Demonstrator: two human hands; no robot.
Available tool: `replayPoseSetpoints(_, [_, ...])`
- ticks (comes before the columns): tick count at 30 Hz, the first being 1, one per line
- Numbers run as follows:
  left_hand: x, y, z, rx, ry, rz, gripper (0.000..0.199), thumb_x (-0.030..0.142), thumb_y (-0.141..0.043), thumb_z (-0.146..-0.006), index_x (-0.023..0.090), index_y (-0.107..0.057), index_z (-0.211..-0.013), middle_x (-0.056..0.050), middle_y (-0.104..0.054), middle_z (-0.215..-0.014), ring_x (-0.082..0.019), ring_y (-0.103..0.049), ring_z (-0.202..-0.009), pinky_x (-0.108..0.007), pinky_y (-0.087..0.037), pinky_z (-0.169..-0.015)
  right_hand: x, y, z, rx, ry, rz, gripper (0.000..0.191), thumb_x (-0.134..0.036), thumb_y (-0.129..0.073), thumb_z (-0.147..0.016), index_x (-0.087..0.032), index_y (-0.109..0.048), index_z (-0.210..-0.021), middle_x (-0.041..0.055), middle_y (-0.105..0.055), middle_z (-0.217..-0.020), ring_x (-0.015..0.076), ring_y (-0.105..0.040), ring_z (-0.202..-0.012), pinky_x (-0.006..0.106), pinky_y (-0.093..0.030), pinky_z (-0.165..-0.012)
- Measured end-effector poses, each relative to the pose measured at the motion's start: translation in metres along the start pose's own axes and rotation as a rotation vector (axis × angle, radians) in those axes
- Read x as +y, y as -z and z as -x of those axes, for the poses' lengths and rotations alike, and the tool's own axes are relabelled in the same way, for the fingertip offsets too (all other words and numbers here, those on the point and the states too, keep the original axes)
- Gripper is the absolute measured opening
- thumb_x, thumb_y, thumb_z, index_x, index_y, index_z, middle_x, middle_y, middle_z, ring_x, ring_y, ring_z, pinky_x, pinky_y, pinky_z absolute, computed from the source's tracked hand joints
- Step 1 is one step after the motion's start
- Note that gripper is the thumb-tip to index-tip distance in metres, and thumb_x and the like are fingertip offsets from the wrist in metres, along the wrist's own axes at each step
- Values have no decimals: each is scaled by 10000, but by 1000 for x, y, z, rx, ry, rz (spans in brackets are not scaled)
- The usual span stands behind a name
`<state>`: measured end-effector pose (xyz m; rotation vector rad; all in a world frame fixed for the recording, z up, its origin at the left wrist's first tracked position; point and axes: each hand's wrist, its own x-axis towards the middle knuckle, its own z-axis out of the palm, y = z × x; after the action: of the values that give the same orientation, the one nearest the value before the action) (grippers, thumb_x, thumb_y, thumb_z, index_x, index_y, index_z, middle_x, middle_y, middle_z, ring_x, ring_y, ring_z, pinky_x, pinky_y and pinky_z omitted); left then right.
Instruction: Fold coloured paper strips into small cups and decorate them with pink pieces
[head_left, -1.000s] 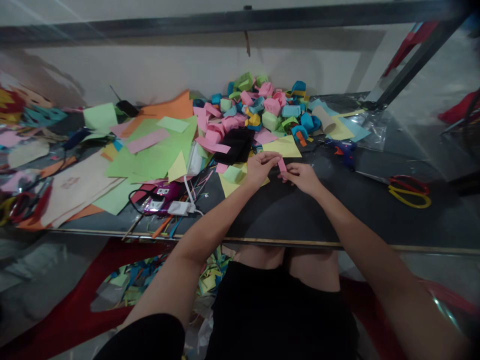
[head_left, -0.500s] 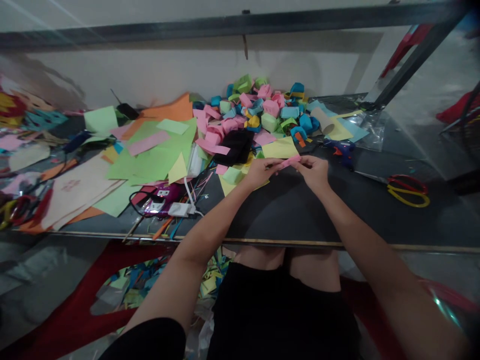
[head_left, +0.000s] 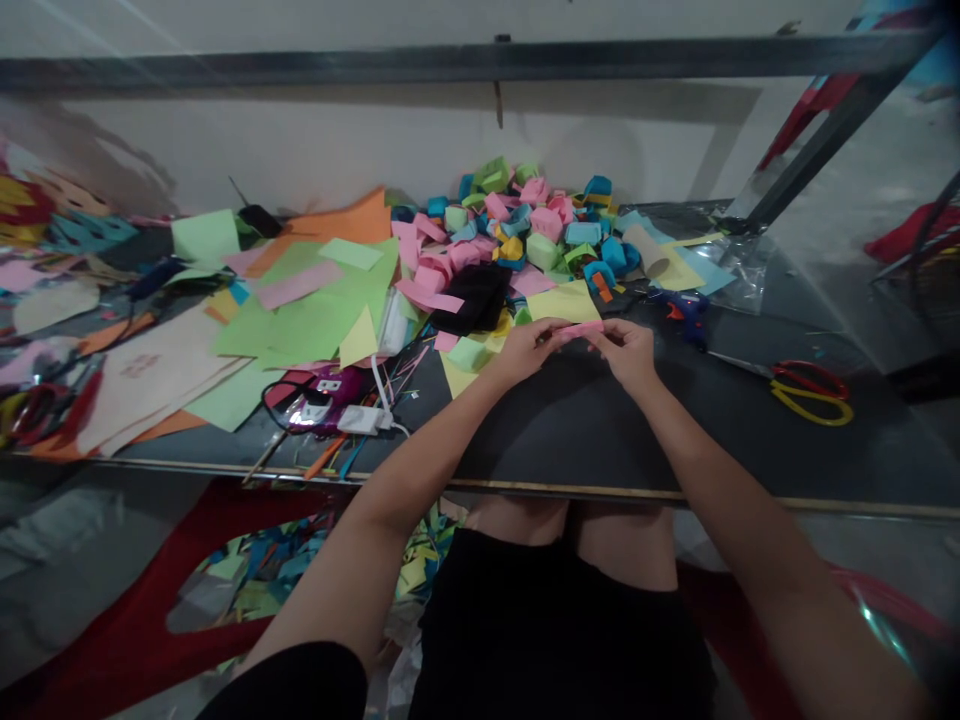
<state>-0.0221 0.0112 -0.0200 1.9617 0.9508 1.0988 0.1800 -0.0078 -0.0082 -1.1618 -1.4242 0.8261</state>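
Swung level since second earlier: pink paper strip (head_left: 582, 329), held over dark table (head_left: 585, 440). Behind, heap of folded paper pieces (head_left: 544, 225); to right, scissors (head_left: 810, 394). Fingers of left hand (head_left: 527, 348) pinch strip's left end; fingers of right hand (head_left: 628, 350), right end.

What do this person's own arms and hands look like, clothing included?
The left hand and right hand are bare, with nothing visibly worn on them. The left arm is uncovered up to a plain black short sleeve. The right arm is bare as far as it shows; no sleeve is visible there.
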Motion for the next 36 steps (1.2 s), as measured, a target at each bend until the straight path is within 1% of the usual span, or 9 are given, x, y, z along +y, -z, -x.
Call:
replayPoseSetpoints(2, [-1, 1, -1, -14, 93, 111, 311, 379, -661, -957, 163, -745, -1164, -28, -746, -795, -100, -652, -635, -196, -503, -584, 0, 2, -1, -2, -8, -26, 463, -615, -834, -680, -171, -764, -791, 34, -696, -644, 145, -616, -536, 268, -488, -504])
replayPoseSetpoints(5, [1, 5, -3, -30, 208, 206, 298, 386, -716, -920, 138, -785, -1070, -30, -732, -721, -83, -624, -552, -190, -513, -520, -1, 5, -2, -39, 3, -34, 424, -564, -844, -687, -160, -783, -799, 46, -717, -655, 146, -638, -547, 259, -507, -507])
replayPoseSetpoints(7, [2, 8, -4, -35, 246, 217, 251, 354, -733, -912, 136, -799, -1018, -27, -727, -691, -81, -628, -539, -192, -531, -520, -2, 6, -1, -74, 7, -28, 426, -541, -843, -697, -155, -802, -871, 66, -757, -729, 167, -685, -601, 273, -548, -552])
replayPoseSetpoints(11, [4, 10, -4, -39, 253, 140, 158, 267, -726, -919, 161, -816, -996, -22, -741, -696, -84, -658, -554, -193, -553, -549, -3, 7, 3, -100, 9, 15, 481, -520, -831, -721, -155, -813, -1033, 100, -803, -873, 215, -748, -688, 329, -606, -643])
replayPoseSetpoints(15, [0, 9, -4, -24, 233, 90, 157, 272, -710, -928, 186, -822, -996, -19, -748, -692, -95, -684, -575, -190, -555, -563, -4, 7, 4, -96, 25, 99, 405, -543, -782, -772, -169, -835, -920, 98, -801, -813, 233, -761, -678, 325, -598, -611])
replayPoseSetpoints(19, [-5, 9, -5, -25, 249, 149, 162, 288, -743, -902, 158, -820, -961, -33, -752, -677, -93, -686, -571, -191, -567, -585, -5, 8, 1, -122, -11, 100, 481, -633, -771, -750, -172, -832, -874, 97, -792, -761, 236, -764, -661, 295, -568, -543])
replayPoseSetpoints(24, [3, 9, -5, -1, 301, 193, 118, 226, -761, -875, 125, -810, -911, -37, -749, -661, -93, -694, -566, -187, -578, -571, -3, 10, -2, -187, -66, 61, 553, -703, -749, -740, -164, -814, -847, 126, -803, -837, 216, -756, -627, 265, -539, -492])
replayPoseSetpoints(29, [16, 10, -6, 21, 349, 231, 106, 215, -794, -852, 109, -799, -864, -54, -751, -668, -106, -715, -584, -209, -608, -592, 1, 8, -2, -186, -87, 14, 542, -704, -745, -747, -173, -804, -842, 125, -806, -837, 206, -743, -586, 257, -512, -452])
replayPoseSetpoints(36, [17, 16, -7, 3, 388, 257, 124, 222, -841, -804, 106, -797, -814, -53, -746, -649, -109, -711, -571, -211, -602, -587, -1, 7, -3, -186, -46, 46, 485, -664, -758, -756, -188, -818, -829, 101, -801, -795, 199, -739, -589, 263, -523, -471])
